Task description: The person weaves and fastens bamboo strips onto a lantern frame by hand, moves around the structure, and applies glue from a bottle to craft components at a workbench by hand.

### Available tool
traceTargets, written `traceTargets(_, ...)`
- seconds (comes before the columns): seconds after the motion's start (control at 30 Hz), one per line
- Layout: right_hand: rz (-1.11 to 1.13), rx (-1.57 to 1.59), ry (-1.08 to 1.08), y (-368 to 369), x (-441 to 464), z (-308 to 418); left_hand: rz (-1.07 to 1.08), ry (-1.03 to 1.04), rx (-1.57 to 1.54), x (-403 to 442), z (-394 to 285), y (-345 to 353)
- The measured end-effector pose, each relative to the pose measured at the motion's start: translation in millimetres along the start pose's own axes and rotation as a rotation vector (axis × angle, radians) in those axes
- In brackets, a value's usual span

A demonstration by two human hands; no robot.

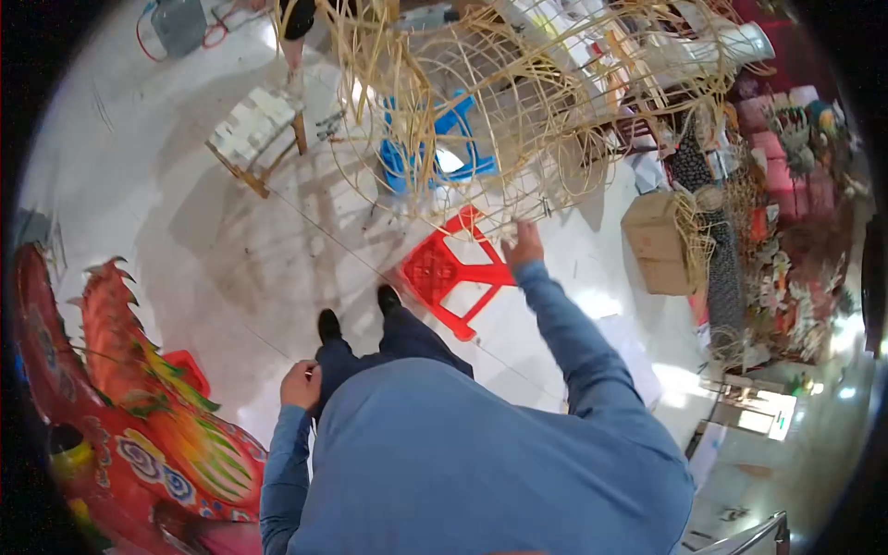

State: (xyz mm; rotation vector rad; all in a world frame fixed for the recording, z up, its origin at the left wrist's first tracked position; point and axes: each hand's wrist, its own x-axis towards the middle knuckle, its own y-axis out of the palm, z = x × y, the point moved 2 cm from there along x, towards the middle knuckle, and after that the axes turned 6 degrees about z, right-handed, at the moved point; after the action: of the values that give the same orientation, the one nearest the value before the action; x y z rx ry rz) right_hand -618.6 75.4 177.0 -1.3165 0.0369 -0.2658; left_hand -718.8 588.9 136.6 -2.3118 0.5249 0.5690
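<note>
Grip at the right hand [525,245], 2 o'clock from the view's centre: fingers bent toward the near edge of the cane frame [527,102]; whether they pinch a strip or only come near it cannot be told. Left hand [301,384], 8 o'clock, is curled beside the thigh, well apart from the frame; its contents, if any, cannot be made out. Frame, an open web of thin bent strips, spreads from 12 to 1 o'clock, above the blue stool [398,168] in the view; the red stool [433,270] lies near the centre, just beside the right shoe [388,298]. Such strips probably flex readily, so a light fingertip hold close to a crossing should bend them least; a second hand at a neighbouring crossing would steady the web. Footing calls for care, the red stool being so close.
</note>
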Motion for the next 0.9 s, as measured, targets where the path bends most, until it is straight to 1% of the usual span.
traceTargets(0.03,-0.027,-0.11,-0.077,-7,23,-5,0.021,-0.023,-0.025,-6,10,14)
traceTargets(0.13,0.041,-0.083,-0.142,-12,88,-28,-0.125,-0.128,-0.2,-18,34,56)
traceTargets(0.17,0.06,-0.073,-0.136,-11,106,-38,-0.12,-0.147,-0.22,-25,45,73)
traceTargets(0.23,0.094,-0.074,-0.138,-10,122,-50,-0.17,-0.155,-0.312,-46,72,113)
traceTargets(0.27,0.107,-0.077,-0.156,-9,131,-49,-0.203,-0.153,-0.355,-49,74,126)
traceTargets(0.3,0.117,-0.077,-0.172,-7,137,-46,-0.207,-0.16,-0.365,-50,67,130)
traceTargets(0.4,0.16,-0.103,-0.213,1,150,-42,-0.223,-0.403,-0.281,-62,40,130)
traceTargets(0.5,0.206,-0.141,-0.258,13,168,-25,-0.235,-0.421,-0.287,-64,45,149)
traceTargets(0.6,0.26,-0.327,-0.337,19,186,-10,-0.234,-0.445,-0.337,-68,47,165)
traceTargets(0.63,0.271,-0.334,-0.348,25,190,-10,-0.236,-0.453,-0.371,-71,46,167)
traceTargets(0.73,0.404,-0.503,-0.309,43,210,-9,-0.253,-0.477,-0.474,-76,60,188)
traceTargets(0.77,0.405,-0.508,-0.321,45,213,-7,-0.268,-0.484,-0.525,-78,69,197)
traceTargets(0.8,0.429,-0.579,-0.32,47,215,-3,-0.283,-0.491,-0.574,-80,75,202)
traceTargets(0.87,0.475,-0.723,-0.31,50,217,1,-0.299,-0.495,-0.584,-88,84,211)
traceTargets(0.9,0.474,-0.727,-0.317,52,218,3,-0.312,-0.493,-0.587,-89,84,212)
